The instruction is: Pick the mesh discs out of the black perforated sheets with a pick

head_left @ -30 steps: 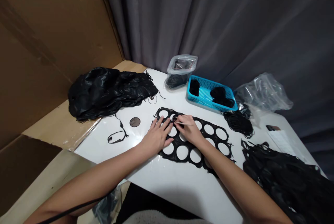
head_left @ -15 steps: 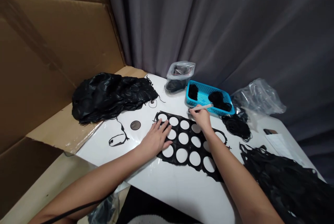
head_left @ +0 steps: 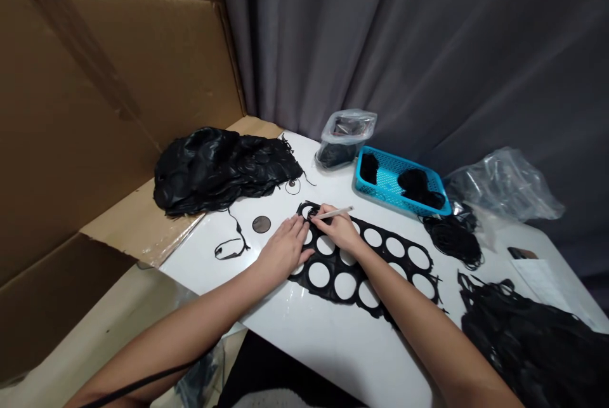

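Note:
A flat black sheet with rows of round holes lies on the white table, its white surface showing through the holes. My left hand rests on the sheet's left end, fingers stretched out and slightly spread. Close beside those fingertips, my right hand pinches a slim white pen-like tool over the upper left corner hole. Black material shows at that hole, but the tool's tip is too small to make out. Left of my left hand, a dark round disc lies loose on the table.
A crumpled black stack lies at the back left beside a cardboard wall. Behind the sheet stand a clear bag and a blue basket with black bundles. Black strands and a black heap lie right.
My right hand has moved left along the sheet with the white tool, from near the basket to beside my left fingers. My left hand stays on the sheet. The view has shifted slightly.

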Available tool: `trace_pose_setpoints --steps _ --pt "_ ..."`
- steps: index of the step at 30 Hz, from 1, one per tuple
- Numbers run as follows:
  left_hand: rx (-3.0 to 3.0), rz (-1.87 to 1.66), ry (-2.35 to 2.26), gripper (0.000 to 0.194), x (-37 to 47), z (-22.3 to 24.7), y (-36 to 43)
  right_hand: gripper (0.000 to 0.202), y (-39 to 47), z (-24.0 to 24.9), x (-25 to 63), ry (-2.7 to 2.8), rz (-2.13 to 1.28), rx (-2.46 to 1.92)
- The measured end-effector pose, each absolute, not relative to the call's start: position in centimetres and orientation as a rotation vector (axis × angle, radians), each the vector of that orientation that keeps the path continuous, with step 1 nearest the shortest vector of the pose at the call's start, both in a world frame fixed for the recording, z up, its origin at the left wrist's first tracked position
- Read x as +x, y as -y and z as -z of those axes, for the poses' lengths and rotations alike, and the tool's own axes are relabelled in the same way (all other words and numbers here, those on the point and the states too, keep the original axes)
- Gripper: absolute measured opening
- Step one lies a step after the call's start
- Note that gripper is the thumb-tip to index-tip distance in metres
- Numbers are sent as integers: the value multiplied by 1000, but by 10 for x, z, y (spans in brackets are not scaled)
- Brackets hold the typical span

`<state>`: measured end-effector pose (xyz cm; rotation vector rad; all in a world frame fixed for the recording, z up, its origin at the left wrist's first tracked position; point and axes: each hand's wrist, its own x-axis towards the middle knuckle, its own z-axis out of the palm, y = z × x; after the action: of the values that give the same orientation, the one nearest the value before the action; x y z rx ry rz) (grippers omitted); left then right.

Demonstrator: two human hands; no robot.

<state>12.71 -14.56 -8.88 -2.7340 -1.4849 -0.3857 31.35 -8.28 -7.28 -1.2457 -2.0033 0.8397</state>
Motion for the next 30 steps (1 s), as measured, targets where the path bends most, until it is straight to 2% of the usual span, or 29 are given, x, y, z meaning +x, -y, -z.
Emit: trace_pose_setpoints --steps 16,22,27,30 --pt "-2731 376 1492 62 128 94 145 19 89 76 313 2220 -581 -1218" --pt "-2756 422 1496 60 127 92 146 12 77 78 311 2446 -263 -1155" --pt "-2741 407 1502 57 127 92 146 15 46 66 340 1943 -49 -1599" --pt "-2755 426 1519 57 126 88 144 15 41 59 360 1697 -93 -1681"
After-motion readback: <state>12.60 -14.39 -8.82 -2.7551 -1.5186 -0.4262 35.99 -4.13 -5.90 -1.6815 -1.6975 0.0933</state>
